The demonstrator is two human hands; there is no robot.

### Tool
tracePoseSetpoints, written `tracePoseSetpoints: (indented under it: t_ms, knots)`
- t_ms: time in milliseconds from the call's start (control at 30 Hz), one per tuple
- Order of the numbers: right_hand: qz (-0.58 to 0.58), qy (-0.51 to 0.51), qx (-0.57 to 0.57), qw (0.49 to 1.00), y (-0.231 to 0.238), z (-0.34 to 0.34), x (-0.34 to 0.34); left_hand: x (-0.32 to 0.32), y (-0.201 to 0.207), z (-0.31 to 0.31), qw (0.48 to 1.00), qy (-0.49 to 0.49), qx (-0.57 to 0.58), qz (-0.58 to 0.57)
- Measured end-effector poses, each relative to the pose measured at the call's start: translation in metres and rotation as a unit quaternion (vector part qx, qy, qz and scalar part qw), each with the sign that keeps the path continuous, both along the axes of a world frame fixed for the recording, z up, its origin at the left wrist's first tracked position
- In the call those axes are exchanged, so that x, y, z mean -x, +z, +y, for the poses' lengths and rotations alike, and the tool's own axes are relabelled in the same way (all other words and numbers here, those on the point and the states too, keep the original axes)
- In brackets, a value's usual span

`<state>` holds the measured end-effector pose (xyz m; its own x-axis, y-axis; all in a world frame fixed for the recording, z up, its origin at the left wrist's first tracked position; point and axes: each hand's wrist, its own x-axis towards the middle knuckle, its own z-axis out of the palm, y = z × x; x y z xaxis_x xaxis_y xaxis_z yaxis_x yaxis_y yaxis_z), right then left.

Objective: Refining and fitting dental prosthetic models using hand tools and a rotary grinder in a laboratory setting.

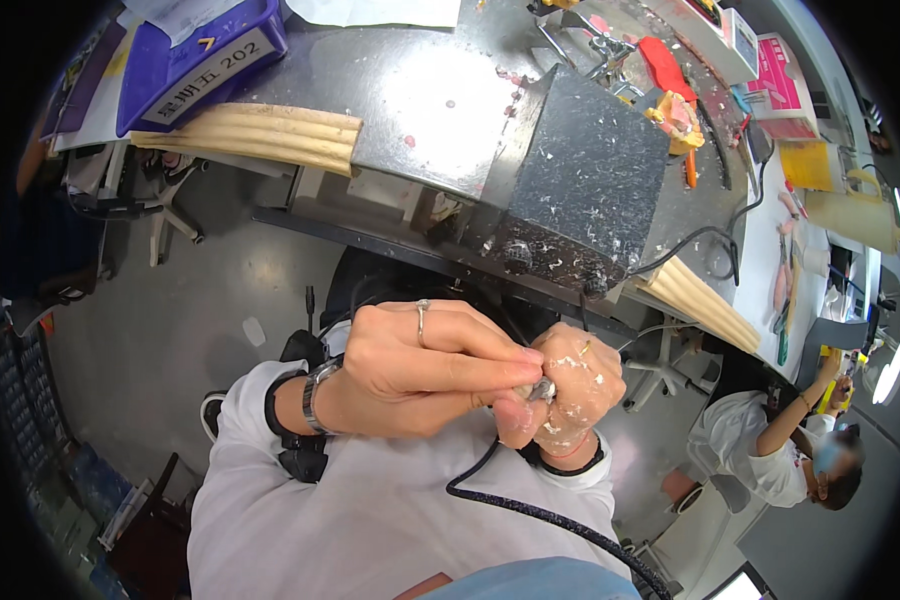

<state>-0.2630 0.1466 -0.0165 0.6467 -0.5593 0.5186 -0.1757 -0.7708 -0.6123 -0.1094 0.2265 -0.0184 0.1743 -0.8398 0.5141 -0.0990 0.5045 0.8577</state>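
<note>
Purple plastic bin [185,55] sat at the far left of the grey worktop [420,90], beside a ribbed cream edge moulding [260,135] along the bench rim. Below that, bare grey floor and the leg of a stool.

Left hand [410,370] came in from the white sleeve [270,470], with a metal wristwatch [315,390] at the wrist and a ring [422,318] on one finger. I noted the fingers curled shut and pinched toward the right, closing on a small silvery handpiece tip [544,388]; the part they gripped was mostly hidden between the two hands.

Black cable [540,515] ran from under the hands down across the white coat to the lower right edge.

Right hand [575,395] pressed against the left, dusted with white flakes, fingers closed into a fist. I could tell it held something small in there, but not what; the piece was covered by the fingers. Both hands were held low, in front of the bench and well below the worktop.

Dark speckled dust box [585,170] stood on the bench just above the hands, its surface littered with white shavings. Further right lay a red tool [665,65], a pink carton [778,90] and yellow sheets [810,165].

Another person in a white coat [760,455] sat at the lower right, arm raised to the bench.
</note>
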Motion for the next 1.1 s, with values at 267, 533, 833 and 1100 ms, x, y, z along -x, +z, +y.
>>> tracePoseSetpoints:
  t_ms: [267,533,833,1100]
  knots:
    - [0.001,0.019,-0.005,1.0,-0.003,-0.002,0.004,0.0,0.001,0.001,1.0,-0.005,-0.006,0.005]
    - [-0.02,0.011,-0.007,1.0,-0.002,-0.002,-0.001,0.003,-0.001,0.003,0.999,-0.012,-0.021,0.047]
    - [-0.005,0.007,-0.047,0.999,0.004,0.004,0.001,0.017,-0.007,0.004,0.985,-0.013,-0.031,0.169]
    - [-0.003,0.016,-0.072,0.997,0.002,0.008,0.002,0.018,-0.01,0.006,0.984,-0.019,-0.024,0.177]
